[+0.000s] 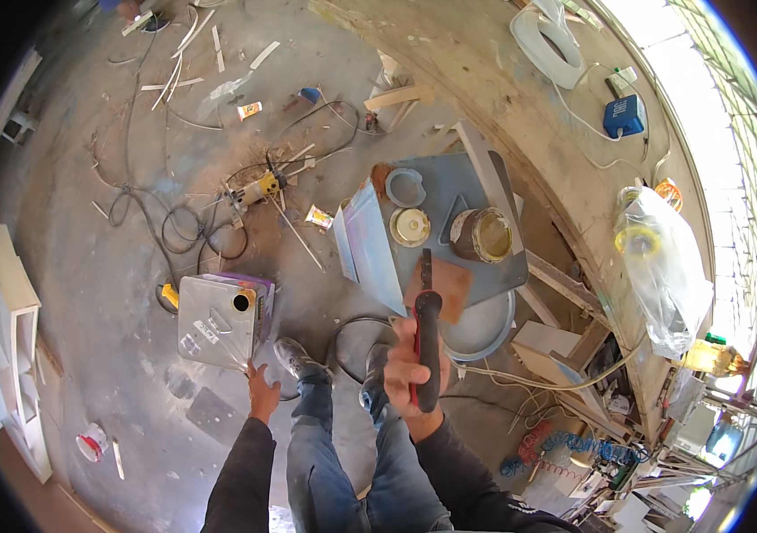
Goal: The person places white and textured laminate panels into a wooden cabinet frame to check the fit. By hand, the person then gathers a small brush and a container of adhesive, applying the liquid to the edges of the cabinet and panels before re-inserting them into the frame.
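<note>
Here, scrap-strewn grey floor at frame left, wooden worktop curving upper right, person's left fingers spread against square tin, right fingers curled round red-and-black tool.

Dull metal can, matt tool handle, glossy plastic bag

Large pale letters are standing out on a blue box-shaped device. A white label is clinging atop a square metal can, its print showing too small to read; blurred printing is marking a small orange-and-white container.
</note>
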The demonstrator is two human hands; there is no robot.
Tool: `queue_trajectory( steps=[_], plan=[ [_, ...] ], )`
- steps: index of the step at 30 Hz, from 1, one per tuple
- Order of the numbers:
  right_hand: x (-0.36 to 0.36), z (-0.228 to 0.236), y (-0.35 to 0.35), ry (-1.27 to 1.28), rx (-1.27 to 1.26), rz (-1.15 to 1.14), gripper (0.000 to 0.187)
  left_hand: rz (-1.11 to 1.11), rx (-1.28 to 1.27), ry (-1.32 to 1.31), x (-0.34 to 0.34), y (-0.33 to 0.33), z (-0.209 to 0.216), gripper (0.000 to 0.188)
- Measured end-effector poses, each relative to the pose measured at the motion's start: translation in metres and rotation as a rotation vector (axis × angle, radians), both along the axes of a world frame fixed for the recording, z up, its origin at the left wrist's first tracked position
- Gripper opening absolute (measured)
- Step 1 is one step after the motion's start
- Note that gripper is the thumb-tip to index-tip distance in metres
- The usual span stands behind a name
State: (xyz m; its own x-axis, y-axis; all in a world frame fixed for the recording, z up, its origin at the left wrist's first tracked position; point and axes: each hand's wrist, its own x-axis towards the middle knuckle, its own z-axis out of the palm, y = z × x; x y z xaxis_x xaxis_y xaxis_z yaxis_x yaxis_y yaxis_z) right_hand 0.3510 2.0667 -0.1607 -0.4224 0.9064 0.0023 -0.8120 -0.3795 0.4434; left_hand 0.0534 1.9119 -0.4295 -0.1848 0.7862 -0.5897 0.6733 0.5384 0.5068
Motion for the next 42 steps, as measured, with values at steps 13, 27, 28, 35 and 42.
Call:
queue_trajectory(
  steps=[13, 27, 28, 35, 42],
  plan=[
    [0.03, 0.051, 0.025, -1.4, -0.022, 0.503, 0.036, 0.057, 0.024, -0.008, -0.002, 0.007, -0.002, 0.059],
    [0.023, 0.026, 0.052, -2.726, 0.295, -0.4, 0.035, 0.414, 0.142, 0.263, -0.027, 0.023, 0.001, 0.064],
    [-0.007, 0.042, 0.047, -2.566, 0.224, -0.393, 0.036, 0.402, 0.157, 0.328, -0.024, 0.028, 0.002, 0.069],
    [-0.086, -0.048, 0.013, -2.499, 0.875, 0.462, 0.039, -0.112, -0.109, 0.123, -0.022, 0.078, 0.022, 0.088],
    [-0.149, -0.167, 0.014, -2.56, 1.155, 0.608, 0.036, -0.146, -0.199, 0.075, -0.028, 0.078, 0.007, 0.096]
  ],
)
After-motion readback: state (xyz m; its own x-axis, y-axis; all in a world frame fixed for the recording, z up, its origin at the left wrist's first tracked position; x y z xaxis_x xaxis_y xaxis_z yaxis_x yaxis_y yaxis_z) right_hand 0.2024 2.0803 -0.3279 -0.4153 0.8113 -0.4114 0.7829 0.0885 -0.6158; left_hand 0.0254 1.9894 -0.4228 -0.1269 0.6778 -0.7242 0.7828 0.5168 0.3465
